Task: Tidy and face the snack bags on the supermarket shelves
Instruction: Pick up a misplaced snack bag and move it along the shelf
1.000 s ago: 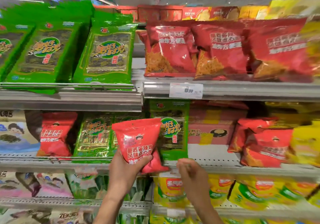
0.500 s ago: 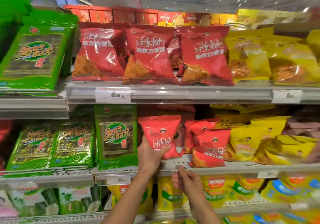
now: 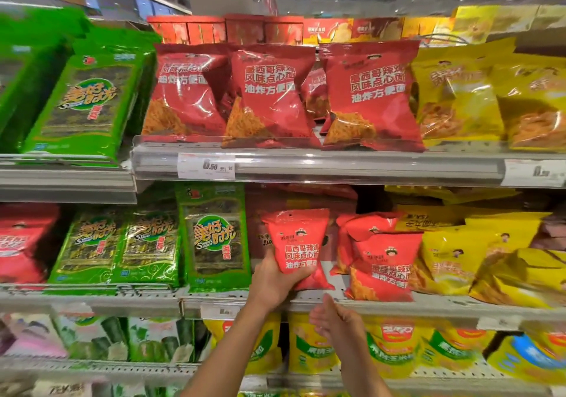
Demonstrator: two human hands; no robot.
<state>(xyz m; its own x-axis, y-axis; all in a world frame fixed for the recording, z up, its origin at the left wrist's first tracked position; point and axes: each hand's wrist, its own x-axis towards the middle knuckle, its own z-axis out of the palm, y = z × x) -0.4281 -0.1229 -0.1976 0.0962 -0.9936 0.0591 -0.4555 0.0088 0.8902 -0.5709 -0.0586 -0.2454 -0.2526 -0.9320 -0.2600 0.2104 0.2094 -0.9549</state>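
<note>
A supermarket snack aisle seen from head height, with three shelf levels crossing the frame. Just below centre, the person's left hand [image 3: 273, 280] grips the lower part of a small red noodle-snack bag [image 3: 298, 246], fingers and thumb curled round its bottom so the bag stands upright with its printed front facing out. The bag is at the front of the middle shelf [image 3: 428, 304], in a gap between a green seaweed pack [image 3: 214, 237] on its left and a slumped cluster of matching red bags [image 3: 382, 261] on its right; it seems to be held there because it belongs with that red group. The right hand [image 3: 335, 320] hovers just below the shelf edge, lower centre of the frame, fingers loosely extended and holding nothing (probably ready to steady the bag or straighten its neighbours). To the right, yellow snack bags [image 3: 477, 261] lean at angles and look as though they need facing. On the shelf above, larger red bags [image 3: 370, 96] stand fairly neatly behind a price tag [image 3: 206, 166] reading 6.50. Further green seaweed packs fill the left of the frame.
</note>
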